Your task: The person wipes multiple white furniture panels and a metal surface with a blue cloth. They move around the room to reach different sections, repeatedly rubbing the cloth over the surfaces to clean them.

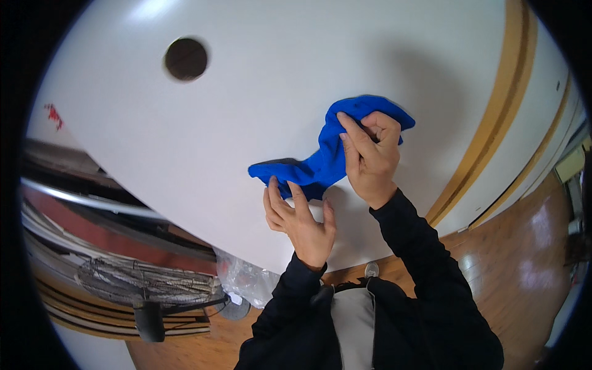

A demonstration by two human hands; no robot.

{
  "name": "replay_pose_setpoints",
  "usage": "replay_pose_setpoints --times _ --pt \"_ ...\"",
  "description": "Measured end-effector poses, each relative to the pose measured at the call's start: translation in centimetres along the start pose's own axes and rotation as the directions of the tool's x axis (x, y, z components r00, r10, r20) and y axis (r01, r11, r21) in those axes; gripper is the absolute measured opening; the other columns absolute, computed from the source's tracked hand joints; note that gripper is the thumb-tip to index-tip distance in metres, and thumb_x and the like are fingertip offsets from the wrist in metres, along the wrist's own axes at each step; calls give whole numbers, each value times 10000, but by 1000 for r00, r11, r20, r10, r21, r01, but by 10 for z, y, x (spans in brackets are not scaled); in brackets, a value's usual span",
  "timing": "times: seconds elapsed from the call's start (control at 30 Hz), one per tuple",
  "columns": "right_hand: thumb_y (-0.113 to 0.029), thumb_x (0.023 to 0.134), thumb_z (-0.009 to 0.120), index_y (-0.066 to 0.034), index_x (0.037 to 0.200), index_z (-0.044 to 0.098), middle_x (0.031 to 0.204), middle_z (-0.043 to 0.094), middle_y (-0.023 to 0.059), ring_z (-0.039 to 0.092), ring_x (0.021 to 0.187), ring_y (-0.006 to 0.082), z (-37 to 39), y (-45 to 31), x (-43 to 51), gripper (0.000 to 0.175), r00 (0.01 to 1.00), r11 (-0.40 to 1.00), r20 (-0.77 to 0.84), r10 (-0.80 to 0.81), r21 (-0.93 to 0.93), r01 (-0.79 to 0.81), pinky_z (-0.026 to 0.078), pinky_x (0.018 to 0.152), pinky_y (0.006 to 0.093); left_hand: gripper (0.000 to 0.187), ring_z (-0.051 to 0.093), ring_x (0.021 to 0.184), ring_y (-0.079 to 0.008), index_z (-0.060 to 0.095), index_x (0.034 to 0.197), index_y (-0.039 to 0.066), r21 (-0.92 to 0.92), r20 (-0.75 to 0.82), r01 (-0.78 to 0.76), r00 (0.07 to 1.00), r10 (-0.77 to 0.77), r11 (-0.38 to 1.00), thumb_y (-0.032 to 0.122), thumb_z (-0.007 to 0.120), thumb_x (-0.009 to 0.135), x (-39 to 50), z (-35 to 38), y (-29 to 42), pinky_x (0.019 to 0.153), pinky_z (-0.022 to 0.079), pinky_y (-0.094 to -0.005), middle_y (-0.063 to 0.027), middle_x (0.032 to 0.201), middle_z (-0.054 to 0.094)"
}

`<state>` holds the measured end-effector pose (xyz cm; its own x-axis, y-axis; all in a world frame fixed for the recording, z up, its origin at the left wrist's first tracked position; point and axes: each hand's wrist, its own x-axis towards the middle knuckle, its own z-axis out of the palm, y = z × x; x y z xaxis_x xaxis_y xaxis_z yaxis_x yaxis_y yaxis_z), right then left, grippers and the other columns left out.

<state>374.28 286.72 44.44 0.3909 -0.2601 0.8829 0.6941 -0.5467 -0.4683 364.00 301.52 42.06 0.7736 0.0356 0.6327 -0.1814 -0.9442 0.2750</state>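
Note:
A crumpled blue cloth [323, 159] lies in an S-shaped bend on the white tabletop [259, 101]. At its lower left end, the fingertips of my left hand [303, 224] rest against the fabric, fingers spread and thumb standing apart. My right hand [374, 162] is on the upper right part, with bunched fabric between thumb and index finger and the other fingers curled over it. Some of the cloth is hidden beneath the right hand. A dark strip shows along the cloth's upper left edge.
A round hole [186, 59] opens in the tabletop at upper left, and a red mark [54, 116] sits near its edge. Wood-coloured banding [502, 106] runs along the right. Lower left are a wire-caged fan [143, 280], clear plastic wrapping [243, 275] and stacked boards [115, 321].

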Motion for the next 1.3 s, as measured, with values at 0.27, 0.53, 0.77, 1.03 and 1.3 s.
replay_pose_setpoints --times 0.27,0.53,0.77,1.03,1.3 --pt "61 900 784 -69 1220 817 1056 602 70 609 761 173 -40 -8 34 347 993 993 6 -118 -7 118 500 645 290 778 254 1488 -576 465 1529 -59 -56 -131 10 991 -17 998 101 801 846 10 -19 43 1204 243 -641 -395 1631 256" --pt "22 901 786 -74 1170 819 987 689 66 684 750 223 -36 -18 62 288 979 977 -78 -189 89 195 533 629 326 676 413 1470 -522 511 1514 -39 -173 -288 -176 950 121 969 83 754 896 59 -32 38 1216 365 -540 -339 1623 367" --pt "-42 917 783 -90 1163 790 1044 716 76 730 732 264 33 -87 59 251 1000 978 -28 1 206 5 587 629 349 631 448 1478 -504 576 1454 -6 -73 -256 -350 912 321 934 -95 660 836 120 -99 -30 1207 387 -506 -290 1628 433" --pt "-100 908 747 -57 1186 741 1069 656 71 748 718 221 87 -142 -26 281 991 967 132 -29 255 -6 586 556 326 564 438 1512 -500 591 1495 7 -122 -276 -101 959 64 987 -27 634 934 33 -80 -109 1216 384 -504 -298 1656 433" --pt "-57 885 804 -48 1179 767 1091 705 71 753 808 244 47 -116 -94 296 978 968 188 88 218 -128 627 651 354 658 276 1569 -568 553 1515 -8 -123 -86 -17 996 7 992 -54 663 867 -40 -42 -96 1277 246 -621 -340 1696 290"
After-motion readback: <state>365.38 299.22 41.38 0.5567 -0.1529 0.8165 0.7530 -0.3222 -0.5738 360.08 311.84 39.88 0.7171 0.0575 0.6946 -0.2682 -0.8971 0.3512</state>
